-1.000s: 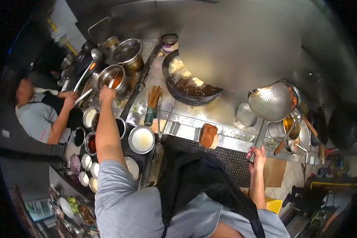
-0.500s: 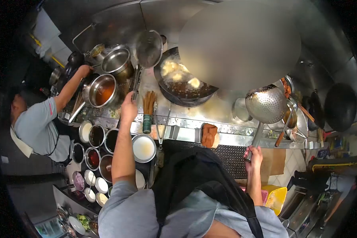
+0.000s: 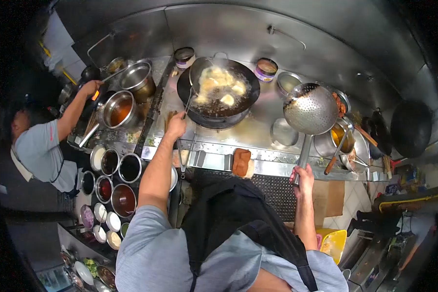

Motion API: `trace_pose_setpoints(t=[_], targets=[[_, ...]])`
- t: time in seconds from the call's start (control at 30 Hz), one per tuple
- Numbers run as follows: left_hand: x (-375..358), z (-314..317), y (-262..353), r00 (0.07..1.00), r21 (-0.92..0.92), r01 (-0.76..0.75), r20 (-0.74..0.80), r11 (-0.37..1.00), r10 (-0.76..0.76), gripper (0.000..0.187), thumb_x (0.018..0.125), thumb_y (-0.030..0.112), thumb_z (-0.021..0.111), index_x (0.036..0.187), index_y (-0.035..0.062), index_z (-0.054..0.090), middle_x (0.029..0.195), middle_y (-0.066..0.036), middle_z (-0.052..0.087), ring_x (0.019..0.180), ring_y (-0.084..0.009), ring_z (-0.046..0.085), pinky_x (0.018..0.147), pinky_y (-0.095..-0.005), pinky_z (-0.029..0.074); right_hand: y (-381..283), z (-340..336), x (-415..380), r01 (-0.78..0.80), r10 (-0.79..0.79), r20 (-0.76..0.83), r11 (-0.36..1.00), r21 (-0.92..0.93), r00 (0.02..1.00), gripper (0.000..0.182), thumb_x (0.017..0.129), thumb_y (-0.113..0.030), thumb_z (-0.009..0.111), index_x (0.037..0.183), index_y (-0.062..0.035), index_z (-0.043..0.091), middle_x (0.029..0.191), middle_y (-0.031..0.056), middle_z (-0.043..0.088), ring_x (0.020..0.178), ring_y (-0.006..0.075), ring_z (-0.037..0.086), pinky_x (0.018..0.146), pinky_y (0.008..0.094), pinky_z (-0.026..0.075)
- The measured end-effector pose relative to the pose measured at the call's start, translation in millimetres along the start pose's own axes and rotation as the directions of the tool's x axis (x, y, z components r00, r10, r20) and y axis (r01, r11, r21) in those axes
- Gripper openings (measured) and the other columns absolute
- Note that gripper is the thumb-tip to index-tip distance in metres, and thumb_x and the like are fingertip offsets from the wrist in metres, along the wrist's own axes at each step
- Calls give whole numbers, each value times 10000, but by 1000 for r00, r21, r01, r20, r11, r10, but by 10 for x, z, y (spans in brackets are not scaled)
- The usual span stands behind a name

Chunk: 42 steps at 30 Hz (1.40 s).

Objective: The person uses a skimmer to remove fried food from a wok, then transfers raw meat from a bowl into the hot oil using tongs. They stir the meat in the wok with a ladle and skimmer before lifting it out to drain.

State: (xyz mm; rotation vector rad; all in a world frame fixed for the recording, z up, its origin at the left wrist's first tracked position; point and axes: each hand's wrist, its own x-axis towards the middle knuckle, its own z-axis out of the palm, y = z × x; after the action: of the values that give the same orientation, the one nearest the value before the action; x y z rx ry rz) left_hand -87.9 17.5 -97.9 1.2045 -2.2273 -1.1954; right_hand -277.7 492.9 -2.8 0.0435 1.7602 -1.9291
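My left hand (image 3: 176, 125) is wrapped round the thin handle of a round wire strainer (image 3: 193, 78). Its head is over the left side of the wok (image 3: 250, 104), where steam and oil partly hide it. Pale battered pieces (image 3: 219, 78) bubble in the dark oil. Further right, my right hand (image 3: 303, 179) grips the thick handle of a large perforated ladle (image 3: 310, 111). The ladle's bowl is raised above the counter, to the right of the wok and apart from it.
Several sauce pots (image 3: 123, 199) stand at lower left. A co-worker (image 3: 44, 146) reaches over a saucepan (image 3: 118, 111) at far left. A brown cloth (image 3: 241, 162) lies on the counter's front edge. Bowls and a wooden-handled ladle (image 3: 330, 165) are at right, with a yellow bin (image 3: 334, 243) below.
My left hand has moved the wire strainer rightward, from beside the wok to over it. The perforated ladle stays raised on the right. A grey blur over the wok is gone.
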Motion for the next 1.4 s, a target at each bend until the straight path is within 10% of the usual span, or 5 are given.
trace_pose_setpoints(t=[0.03, 0.7, 1.2, 1.4], targets=[[30, 64, -145, 959, 92, -252, -109, 963, 262, 436, 838, 42, 494, 1268, 39, 569, 1027, -217, 677, 970, -338, 651, 848, -384, 500, -23, -30, 9, 0, 0, 0, 1000, -2, 1000, 130, 854, -54, 563, 943, -58, 470, 686, 51, 543, 493, 141, 527, 420, 272, 445], [-1389, 11, 626, 914, 471, -298, -108, 830, 390, 438, 789, 53, 550, 1223, 83, 600, 1066, -228, 635, 967, -389, 619, 845, -460, 503, 184, -726, -163, -3, 9, 85, 998, -69, 996, 152, 833, -36, 547, 969, -35, 481, 686, 54, 543, 501, 142, 526, 426, 278, 436], [-1009, -340, 648, 946, 285, 17, -314, 958, 77, 426, 807, 107, 515, 1214, 14, 599, 1172, -220, 620, 1107, -353, 591, 953, -390, 464, 339, -1119, -322, -101, 95, 93, 992, 72, 991, 149, 845, -22, 534, 976, -45, 468, 706, 49, 539, 494, 139, 523, 421, 278, 437], [-768, -212, 421, 963, -21, 205, -175, 978, -206, 358, 813, 74, 476, 1119, 37, 658, 795, -165, 694, 581, -272, 667, 548, -382, 537, 387, -965, -402, -75, 72, 47, 995, 66, 996, 114, 858, -52, 550, 943, -60, 475, 687, 44, 539, 492, 133, 523, 417, 263, 448]])
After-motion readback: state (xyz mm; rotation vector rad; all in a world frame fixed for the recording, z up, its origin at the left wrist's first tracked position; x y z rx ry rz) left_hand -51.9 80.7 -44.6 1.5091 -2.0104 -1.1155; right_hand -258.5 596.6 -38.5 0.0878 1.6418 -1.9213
